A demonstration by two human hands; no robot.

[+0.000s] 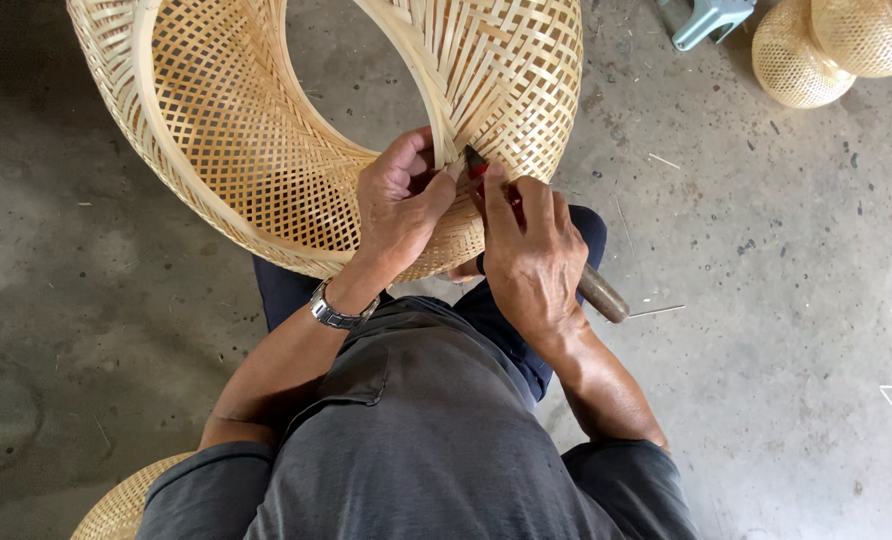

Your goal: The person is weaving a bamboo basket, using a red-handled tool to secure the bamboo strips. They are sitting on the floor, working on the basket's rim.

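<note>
A large woven bamboo basket frame (266, 140), open at both ends and shaped like a wide ring, is held above the knees, filling the view from ten o'clock to one o'clock. Its near edge is gripped by the left hand (401, 205): the fingers are curled and pinched over the pale rim strip (421, 75) where the weave meets it, the thumb pressed against the outer side. A wristwatch with a metal band (338, 312) is worn on that wrist.

Just beside it, at the centre of the view, the right hand (531, 250) is closed around a tool with a red-marked shaft and a dark pointed tip (476, 162). The tip is set against the weave right next to the rim strip, with the index finger laid along the shaft. The tool's brown wooden handle end (604, 295) is seen sticking out behind the palm toward four o'clock. The two hands are touching or nearly touching at the thumbs.

A grey shirt (416, 440) and dark blue trousers (296, 290) are seen below the hands. On the concrete floor (786, 300), two finished rounded bamboo baskets (816, 50) are lying at one o'clock, near a pale blue-green plastic stool (711, 18). Part of another woven piece (116, 510) is visible at seven o'clock. Thin bamboo slivers (656, 312) are scattered at three o'clock.
</note>
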